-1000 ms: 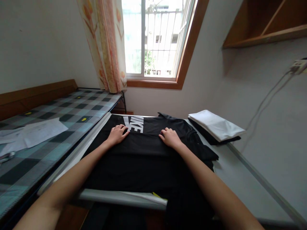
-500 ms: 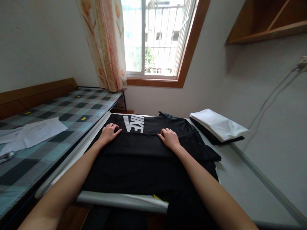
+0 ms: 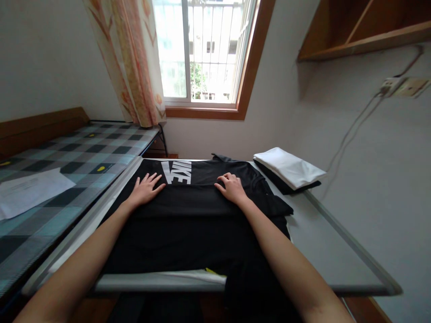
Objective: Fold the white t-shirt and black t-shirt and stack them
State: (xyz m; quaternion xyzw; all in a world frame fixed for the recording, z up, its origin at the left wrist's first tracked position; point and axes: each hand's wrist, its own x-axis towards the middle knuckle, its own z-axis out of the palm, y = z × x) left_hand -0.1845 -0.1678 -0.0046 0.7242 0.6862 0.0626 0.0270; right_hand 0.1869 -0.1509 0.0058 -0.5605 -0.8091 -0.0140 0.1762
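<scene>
A black T-shirt [image 3: 188, 237] with white lettering near its far side lies spread across the table, its near part folded over up to the lettering. My left hand [image 3: 145, 189] rests flat on the shirt to the left of the letters, fingers spread. On the right, my right hand [image 3: 232, 187] lies on the fold with fingers slightly bent and the thumb apart, holding nothing that I can see. A dark sleeve sticks out at the right side, and some of the shirt hangs over the table's near edge.
Folded white cloth [image 3: 289, 167] sits on black cloth at the table's right back. The white table [image 3: 323, 242] has a grey edge strip. A checked mattress [image 3: 81, 179] with papers [image 3: 33, 193] is at left. A wooden shelf [image 3: 363, 45] hangs upper right, above a wall socket [image 3: 390, 85].
My left hand's fingers have spread out flat from a more curled pose. The right hand stays on the fold. The whole view has shifted, so things sit farther left.
</scene>
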